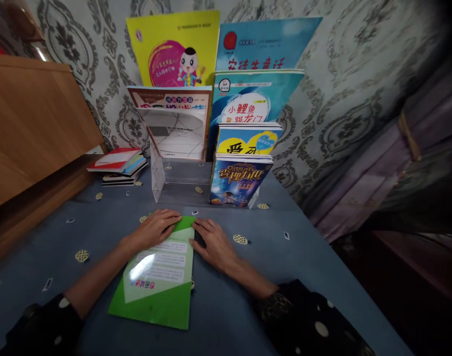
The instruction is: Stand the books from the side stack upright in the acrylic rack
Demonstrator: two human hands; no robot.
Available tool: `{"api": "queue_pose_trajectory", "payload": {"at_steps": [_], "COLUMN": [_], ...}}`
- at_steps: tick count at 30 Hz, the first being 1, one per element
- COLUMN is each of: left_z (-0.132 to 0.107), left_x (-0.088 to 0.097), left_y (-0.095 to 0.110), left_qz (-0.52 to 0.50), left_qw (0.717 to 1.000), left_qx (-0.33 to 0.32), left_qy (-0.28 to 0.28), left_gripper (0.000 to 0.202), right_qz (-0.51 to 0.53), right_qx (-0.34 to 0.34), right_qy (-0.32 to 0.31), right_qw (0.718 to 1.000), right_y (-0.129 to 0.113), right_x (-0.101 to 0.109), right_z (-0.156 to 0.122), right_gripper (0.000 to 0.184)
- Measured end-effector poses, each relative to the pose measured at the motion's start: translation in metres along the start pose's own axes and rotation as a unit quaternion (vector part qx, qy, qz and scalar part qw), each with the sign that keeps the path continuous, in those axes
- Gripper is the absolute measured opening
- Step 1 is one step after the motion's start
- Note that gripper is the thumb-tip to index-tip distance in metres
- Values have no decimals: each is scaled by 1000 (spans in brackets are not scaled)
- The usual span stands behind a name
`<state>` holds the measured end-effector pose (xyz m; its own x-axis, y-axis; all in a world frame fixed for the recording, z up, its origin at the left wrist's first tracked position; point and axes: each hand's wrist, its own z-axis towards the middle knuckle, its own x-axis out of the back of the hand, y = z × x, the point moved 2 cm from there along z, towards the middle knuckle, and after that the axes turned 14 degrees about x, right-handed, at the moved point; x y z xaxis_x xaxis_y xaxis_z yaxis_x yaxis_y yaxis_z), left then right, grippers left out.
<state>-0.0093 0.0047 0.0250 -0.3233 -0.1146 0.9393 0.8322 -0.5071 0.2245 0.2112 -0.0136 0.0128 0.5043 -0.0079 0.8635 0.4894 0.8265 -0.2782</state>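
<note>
A green book (pixel 155 304) with a pale text panel lies flat on the table, its print upside down to me. My left hand (pixel 157 228) rests with its fingers stretched across the book's upper left part. At the upper right edge, my right hand (pixel 213 242) touches the book with the fingers extended and the thumb apart. Just beyond both hands stands a clear tiered book rack (pixel 156 173). Its front right tier holds a dark blue book (pixel 241 180).
Behind it on the rack stand a yellow and blue book (pixel 248 141), two teal books, a tall yellow book (pixel 174 29) and a white-covered book (pixel 174 128). Left of the rack lies a small book stack (pixel 118 163). A wooden cabinet (pixel 36 123) borders the left; a curtain (pixel 382 163) hangs right.
</note>
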Motion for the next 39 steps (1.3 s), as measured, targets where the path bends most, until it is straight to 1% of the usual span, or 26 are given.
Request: {"api": "queue_pose_trajectory", "payload": {"at_steps": [4, 10, 18, 27, 36, 39], "left_z": [5, 10, 7, 8, 6, 5], "left_x": [-4, -8, -12, -14, -17, -17], "left_y": [8, 17, 14, 13, 13, 15], "left_qz": [-11, -21, -26, -22, -22, -24], "left_qw": [1000, 1000, 1000, 1000, 1000, 1000], "left_qx": [-20, -15, -4, -5, 6, 6], "left_qy": [-1, -7, -2, -8, -1, 12], "left_gripper": [39, 36, 36, 40, 40, 40], "right_qz": [4, 0, -2, -6, -15, -22], "right_qx": [7, 10, 8, -4, 1, 2], "right_qy": [5, 3, -1, -39, -35, -28], "right_qw": [1000, 1000, 1000, 999, 999, 999], "right_y": [1, -1, -1, 0, -3, -3], "right_x": [-3, -5, -3, 0, 6, 7], "right_z": [-1, -2, -1, 1, 2, 1], "right_gripper": [38, 39, 40, 47, 51, 51]}}
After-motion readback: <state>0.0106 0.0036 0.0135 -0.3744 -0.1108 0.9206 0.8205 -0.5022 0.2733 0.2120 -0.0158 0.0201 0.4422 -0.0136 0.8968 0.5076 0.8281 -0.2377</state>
